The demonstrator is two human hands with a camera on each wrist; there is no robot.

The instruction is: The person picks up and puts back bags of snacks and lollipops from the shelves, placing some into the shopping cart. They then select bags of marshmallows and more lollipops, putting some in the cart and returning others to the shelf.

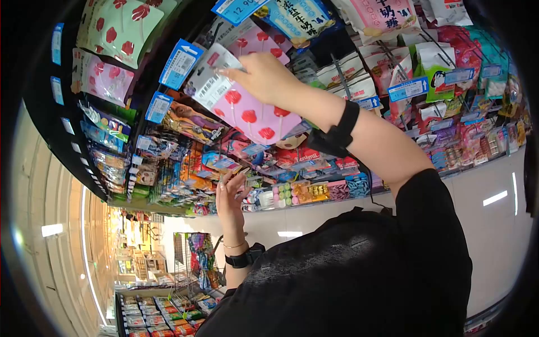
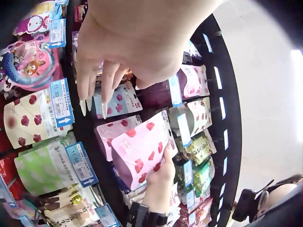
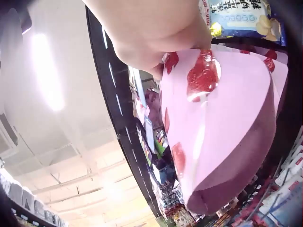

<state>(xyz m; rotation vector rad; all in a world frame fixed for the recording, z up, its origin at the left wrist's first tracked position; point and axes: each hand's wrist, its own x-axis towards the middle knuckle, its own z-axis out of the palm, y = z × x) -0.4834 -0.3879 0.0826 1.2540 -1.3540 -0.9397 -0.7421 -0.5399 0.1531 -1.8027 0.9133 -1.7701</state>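
Note:
A pink bag with red lollipop pictures (image 1: 250, 115) (image 2: 142, 151) (image 3: 227, 109) is pinched near its white top edge by the right hand (image 1: 264, 81) (image 2: 161, 179) (image 3: 156, 33). Beside a blue price tag (image 1: 181, 63), it hangs in front of the shelf. Similar pink bags (image 2: 116, 132) show behind it in the left wrist view. The left hand (image 1: 230, 202) (image 2: 130, 42) is raised below the bag in the head view, its fingers loosely extended with nothing held. The right fingertips are hidden in the right wrist view.
Hanging packs fill the racks around, among them a pale green bag (image 1: 120, 31) and a blue candy bag (image 1: 297, 19). Metal hooks and blue tags (image 1: 409, 89) stick out on the right. A wire cart (image 1: 193, 261) stands at the person's left, near a low display (image 1: 163, 314).

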